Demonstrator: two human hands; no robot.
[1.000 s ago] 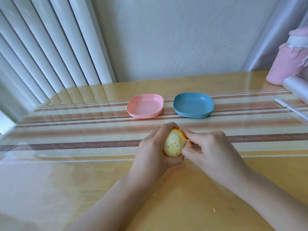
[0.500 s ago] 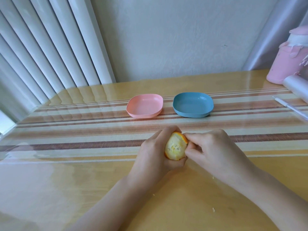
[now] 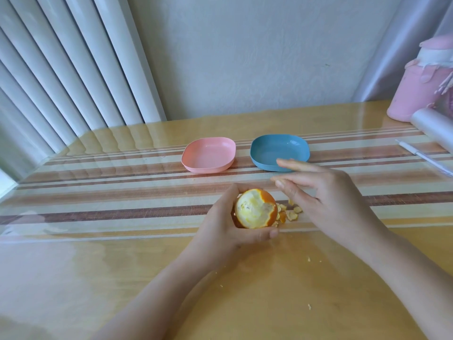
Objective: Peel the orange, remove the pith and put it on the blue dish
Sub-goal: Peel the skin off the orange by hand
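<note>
White blinds point(image 3: 61, 69) hung at the far left, beside a wooden table point(image 3: 73, 278) with a striped mat point(image 3: 98, 192) under a clear cover. On the mat, toward the back, a pink dish point(image 3: 208, 154) sat empty. Nearer the person, the left hand point(image 3: 220, 231) gripped the orange point(image 3: 255, 209), fingers curled round its far side and thumb under its near side. The orange was raised just above the mat, well short of both dishes. Most of the side facing the camera was bare pale pith, and a band of orange skin was left along its right edge. Just to its right, small peel scraps point(image 3: 290, 213) lay on the mat, with a few crumbs on the bare wood closer in. Behind them stood the blue dish point(image 3: 272, 148), empty, next to the pink one. The right hand point(image 3: 328, 200) hovered over the scraps with fingers straight and spread, holding nothing, its fingertips overlapping the blue dish's near rim in this view. Farther right lay a white pen point(image 3: 424, 159), a clear roll point(image 3: 434, 126) and a pink container point(image 3: 416, 94).
</note>
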